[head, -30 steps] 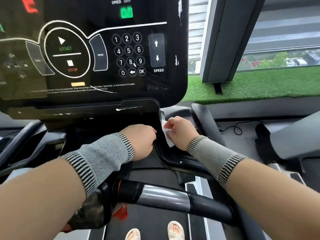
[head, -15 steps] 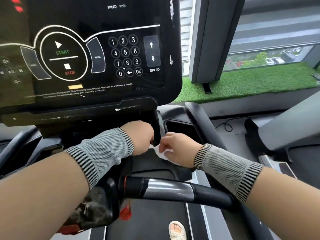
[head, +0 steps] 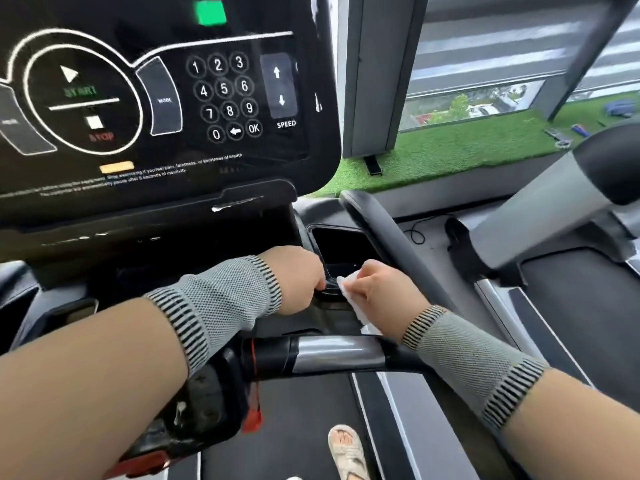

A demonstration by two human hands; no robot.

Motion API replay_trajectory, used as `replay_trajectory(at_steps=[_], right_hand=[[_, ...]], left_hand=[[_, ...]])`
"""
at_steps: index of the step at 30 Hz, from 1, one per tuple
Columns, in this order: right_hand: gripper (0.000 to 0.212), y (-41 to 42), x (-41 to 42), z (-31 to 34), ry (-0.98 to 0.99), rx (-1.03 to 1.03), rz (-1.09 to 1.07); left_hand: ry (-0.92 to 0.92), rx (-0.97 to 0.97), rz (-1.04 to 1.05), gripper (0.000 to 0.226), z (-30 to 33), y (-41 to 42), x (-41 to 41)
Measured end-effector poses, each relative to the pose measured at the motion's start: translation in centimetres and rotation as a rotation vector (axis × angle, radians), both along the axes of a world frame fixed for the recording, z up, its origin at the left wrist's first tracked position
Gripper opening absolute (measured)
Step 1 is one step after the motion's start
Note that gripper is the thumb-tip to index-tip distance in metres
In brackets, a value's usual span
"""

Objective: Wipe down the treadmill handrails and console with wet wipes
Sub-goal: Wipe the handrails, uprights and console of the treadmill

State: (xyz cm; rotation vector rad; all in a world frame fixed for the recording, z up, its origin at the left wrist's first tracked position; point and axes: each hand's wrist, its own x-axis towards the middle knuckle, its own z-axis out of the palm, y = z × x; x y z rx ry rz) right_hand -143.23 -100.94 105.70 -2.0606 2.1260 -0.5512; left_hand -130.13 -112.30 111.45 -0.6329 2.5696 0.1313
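The black treadmill console (head: 166, 109) with its keypad and start/stop ring fills the upper left. Below it, my right hand (head: 384, 289) grips a crumpled white wet wipe (head: 353, 299) and presses it on the black tray ledge beside the cup-holder recess (head: 343, 247). My left hand (head: 298, 282) lies just left of it, fingers curled down over the tray's edge; nothing shows in it. The front handrail bar (head: 339, 355), black with a silver sensor band, crosses under both wrists. The right side handrail (head: 388, 237) slopes away behind my right hand.
A red safety clip (head: 252, 417) hangs below a worn black control pod (head: 201, 410) on the bar. The treadmill belt (head: 294, 427) and a sandalled foot (head: 346, 448) lie below. A neighbouring machine's grey arm (head: 540, 216) stands at right; artificial grass (head: 467, 150) and a window lie beyond.
My right hand with the wipe slid down the tray edge toward me, then back up beside the cup-holder recess. My left hand stayed on the tray edge. The camera view shifted.
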Motion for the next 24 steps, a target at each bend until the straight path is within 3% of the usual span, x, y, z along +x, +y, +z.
replay_trajectory(at_steps=[3,6,9,10,12,15,18,24], right_hand=[[0.028,-0.6,1.3,0.7,-0.018,0.078,0.051],[0.017,1.4,-2.2,0.7,0.124,0.071,-0.010],[0.010,1.1,-2.2,-0.1,0.087,-0.028,-0.004],[0.010,0.2,-0.9,-0.3,0.072,0.029,-0.002],[0.025,-0.9,0.5,-0.4,-0.002,0.087,-0.028],[0.006,0.6,-1.2,-0.7,-0.071,0.017,0.045],[0.007,2.3,-3.4,-1.3,-0.057,0.016,-0.014],[0.015,0.0,-1.4,-2.1,-0.018,-0.023,0.192]], left_hand=[[-0.022,-0.008,-0.038,0.045,0.0,0.3,-0.2],[-0.018,0.018,-0.050,0.045,-0.5,-0.1,0.2],[0.004,0.019,-0.032,0.044,-0.6,-0.3,0.4],[0.007,0.018,-0.033,0.044,-0.5,-0.2,0.4],[0.001,0.017,-0.029,0.045,-0.3,-0.1,0.2],[-0.014,0.043,-0.039,0.047,-0.2,-0.3,0.4],[0.012,0.044,-0.026,0.046,-0.3,-0.5,0.6],[-0.041,0.030,-0.045,0.045,0.2,-0.1,-0.2]])
